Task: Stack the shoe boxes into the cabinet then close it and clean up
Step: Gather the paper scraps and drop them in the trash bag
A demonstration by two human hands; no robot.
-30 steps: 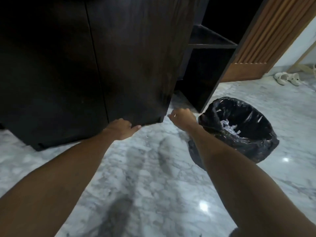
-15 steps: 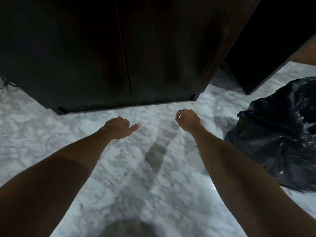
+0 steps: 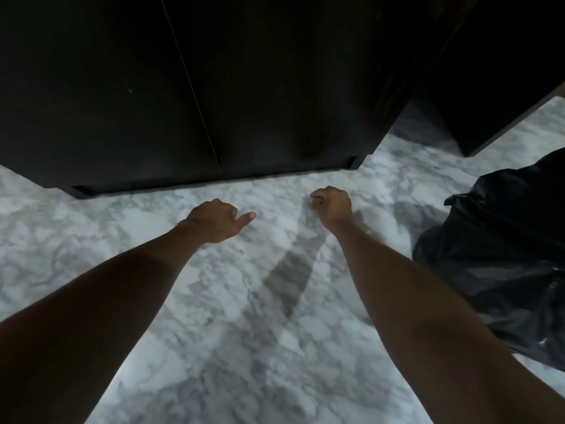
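Note:
The dark wooden cabinet [image 3: 189, 87] fills the top of the head view, and both its doors are closed, with a thin seam between them. No shoe boxes are visible. My left hand [image 3: 217, 220] hovers over the marble floor just in front of the cabinet's base, fingers curled and thumb pointing right, holding nothing. My right hand [image 3: 331, 203] hangs a little to the right, curled into a loose fist with nothing in it. Neither hand touches the cabinet.
A bin lined with a black plastic bag [image 3: 501, 255] stands on the floor at the right, close to my right forearm. Another dark cabinet section [image 3: 495, 87] stands behind it. White-grey marble floor [image 3: 244, 332] stretches below my arms.
The right cabinet door has swung shut. Both hands have come off its lower edge and drawn back over the floor. The view has turned left, pushing the bin to the right edge.

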